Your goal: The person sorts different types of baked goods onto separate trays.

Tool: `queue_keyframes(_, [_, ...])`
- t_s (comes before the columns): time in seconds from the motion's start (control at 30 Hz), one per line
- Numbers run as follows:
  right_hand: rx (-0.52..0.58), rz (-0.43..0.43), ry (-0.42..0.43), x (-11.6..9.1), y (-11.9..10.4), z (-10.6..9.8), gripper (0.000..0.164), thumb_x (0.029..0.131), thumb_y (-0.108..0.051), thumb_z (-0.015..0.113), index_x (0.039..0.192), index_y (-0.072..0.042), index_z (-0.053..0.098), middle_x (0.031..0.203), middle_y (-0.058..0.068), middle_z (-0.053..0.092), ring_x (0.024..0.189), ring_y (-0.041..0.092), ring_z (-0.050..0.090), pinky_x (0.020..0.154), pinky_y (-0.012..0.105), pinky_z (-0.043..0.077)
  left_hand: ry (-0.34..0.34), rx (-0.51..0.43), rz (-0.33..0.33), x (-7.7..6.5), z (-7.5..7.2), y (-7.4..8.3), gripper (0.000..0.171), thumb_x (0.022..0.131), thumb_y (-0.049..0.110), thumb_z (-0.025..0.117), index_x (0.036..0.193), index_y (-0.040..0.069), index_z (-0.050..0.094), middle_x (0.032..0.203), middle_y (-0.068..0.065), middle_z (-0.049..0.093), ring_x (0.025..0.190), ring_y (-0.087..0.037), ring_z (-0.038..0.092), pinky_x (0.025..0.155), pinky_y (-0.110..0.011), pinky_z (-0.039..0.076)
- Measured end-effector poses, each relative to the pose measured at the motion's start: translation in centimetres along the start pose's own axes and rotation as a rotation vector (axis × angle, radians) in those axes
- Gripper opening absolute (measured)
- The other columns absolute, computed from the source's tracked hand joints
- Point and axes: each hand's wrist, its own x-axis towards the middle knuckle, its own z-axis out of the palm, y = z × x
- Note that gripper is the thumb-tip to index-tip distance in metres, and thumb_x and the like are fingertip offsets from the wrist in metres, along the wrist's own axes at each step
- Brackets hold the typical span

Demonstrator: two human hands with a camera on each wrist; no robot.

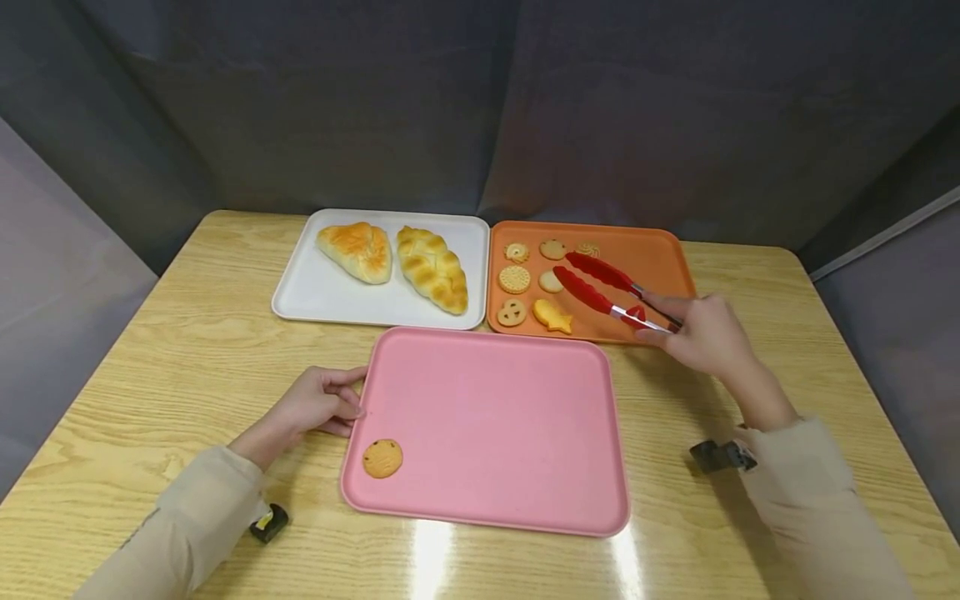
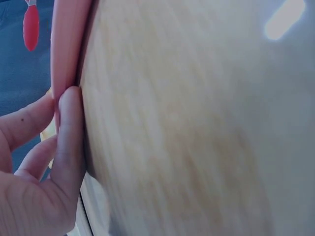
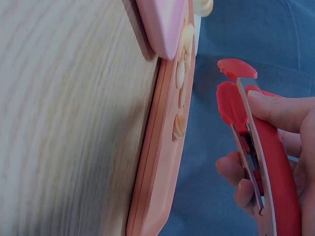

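Note:
My right hand [image 1: 708, 337] grips a pair of tongs [image 3: 275, 182] with red tips and metal arms. Over the orange tray [image 1: 663, 258], the tongs' tips stand apart with nothing between them, near a swirled cookie [image 1: 587, 249] and a pale round cookie [image 1: 550, 282]. At the left edge of the pink tray [image 1: 495, 425], my left hand [image 1: 318, 404] pinches the rim; the left wrist view shows fingers on both sides of it. One chocolate-chip cookie [image 1: 382, 458] lies in that tray's near left corner.
A white tray [image 1: 300, 300] at the back left carries a triangular pastry [image 1: 358, 252] and a braided loaf [image 1: 432, 271]. Several cookies, including a fish-shaped one [image 1: 552, 316], fill the orange tray's left half. Dark cloth [image 1: 480, 108] hangs behind the wooden table [image 1: 150, 358].

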Motion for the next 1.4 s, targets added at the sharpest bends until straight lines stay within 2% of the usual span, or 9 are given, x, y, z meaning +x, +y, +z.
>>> queue_keyframes(0.33, [0.025, -0.104, 0.008, -0.5, -1.5, 0.2, 0.050, 0.069, -0.017, 0.078, 0.113, 0.001, 0.063, 0.050, -0.005, 0.045, 0.041, 0.009, 0.028, 0.036, 0.022, 0.025, -0.008, -0.001, -0.002, -0.2, 0.0, 0.3, 0.065, 0.076, -0.012, 0.059, 0.136, -0.004, 0.034, 0.079, -0.018, 0.059, 0.057, -0.015, 0.060, 0.058, -0.035, 0.058])
queue_keyframes(0.53, [0.065, -0.190, 0.002, -0.8, -2.8, 0.6, 0.048, 0.067, -0.010, 0.078, 0.111, 0.001, 0.065, 0.075, 0.008, 0.065, 0.044, 0.007, 0.033, 0.037, 0.020, 0.029, -0.007, -0.003, -0.004, -0.1, 0.0, 0.2, 0.066, 0.076, -0.012, 0.059, 0.136, -0.004, 0.034, 0.079, -0.019, 0.060, 0.057, -0.015, 0.061, 0.059, -0.035, 0.058])
queue_keyframes(0.67, [0.080, -0.242, -0.039, -1.0, -4.0, 0.9, 0.047, 0.065, -0.004, 0.075, 0.111, 0.001, 0.065, 0.089, 0.014, 0.067, 0.047, 0.006, 0.040, 0.039, 0.019, 0.034, -0.005, -0.002, -0.003, -0.1, 0.0, 0.2, 0.066, 0.076, -0.012, 0.059, 0.136, -0.004, 0.034, 0.079, -0.018, 0.060, 0.057, -0.015, 0.060, 0.058, -0.035, 0.058])
queue_keyframes(0.83, [0.053, -0.270, -0.113, -1.2, -5.6, 1.2, 0.049, 0.066, -0.009, 0.076, 0.113, -0.002, 0.065, 0.094, 0.016, 0.067, 0.047, 0.006, 0.039, 0.039, 0.019, 0.033, -0.004, -0.004, 0.000, -0.2, 0.1, 0.3, 0.066, 0.076, -0.012, 0.060, 0.136, -0.003, 0.034, 0.079, -0.018, 0.060, 0.056, -0.015, 0.060, 0.058, -0.035, 0.058])
queue_keyframes(1.03, [0.044, -0.316, -0.153, -1.2, -7.0, 1.5, 0.048, 0.067, -0.013, 0.076, 0.113, -0.004, 0.065, 0.096, 0.017, 0.067, 0.047, 0.009, 0.046, 0.039, 0.019, 0.031, 0.001, 0.002, 0.002, -0.1, 0.0, 0.1, 0.065, 0.076, -0.012, 0.059, 0.136, -0.003, 0.035, 0.077, -0.016, 0.059, 0.056, -0.015, 0.060, 0.058, -0.035, 0.058])
queue_keyframes(1.17, [0.052, -0.340, -0.177, -1.2, -7.5, 1.8, 0.048, 0.067, -0.017, 0.077, 0.112, -0.004, 0.066, 0.096, 0.013, 0.067, 0.048, 0.008, 0.048, 0.039, 0.019, 0.031, 0.008, 0.007, -0.006, 0.1, -0.1, -0.2, 0.064, 0.076, -0.012, 0.059, 0.136, -0.002, 0.036, 0.076, -0.015, 0.059, 0.056, -0.015, 0.060, 0.058, -0.035, 0.058])
queue_keyframes(1.27, [0.056, -0.352, -0.215, -1.3, -8.0, 2.1, 0.048, 0.067, -0.020, 0.077, 0.112, -0.006, 0.066, 0.084, 0.004, 0.067, 0.048, 0.006, 0.039, 0.041, 0.018, 0.032, 0.009, 0.010, -0.005, 0.2, -0.1, -0.3, 0.064, 0.076, -0.011, 0.059, 0.136, -0.002, 0.036, 0.074, -0.012, 0.059, 0.056, -0.015, 0.060, 0.058, -0.036, 0.058])
queue_keyframes(1.37, [0.059, -0.375, -0.252, -1.2, -8.5, 2.3, 0.049, 0.067, -0.022, 0.076, 0.112, -0.007, 0.066, 0.071, -0.004, 0.058, 0.050, 0.004, 0.036, 0.043, 0.018, 0.033, 0.005, 0.007, -0.002, 0.2, -0.1, -0.3, 0.065, 0.076, -0.012, 0.059, 0.136, -0.002, 0.036, 0.073, -0.010, 0.059, 0.056, -0.015, 0.060, 0.058, -0.036, 0.058])
queue_keyframes(1.4, [0.061, -0.387, -0.258, -1.2, -8.7, 2.4, 0.051, 0.067, -0.024, 0.077, 0.113, -0.007, 0.066, 0.073, -0.004, 0.060, 0.052, 0.004, 0.037, 0.044, 0.017, 0.034, 0.005, 0.006, -0.002, 0.2, -0.1, -0.3, 0.065, 0.076, -0.012, 0.059, 0.136, -0.002, 0.036, 0.073, -0.009, 0.059, 0.056, -0.015, 0.060, 0.058, -0.036, 0.058])
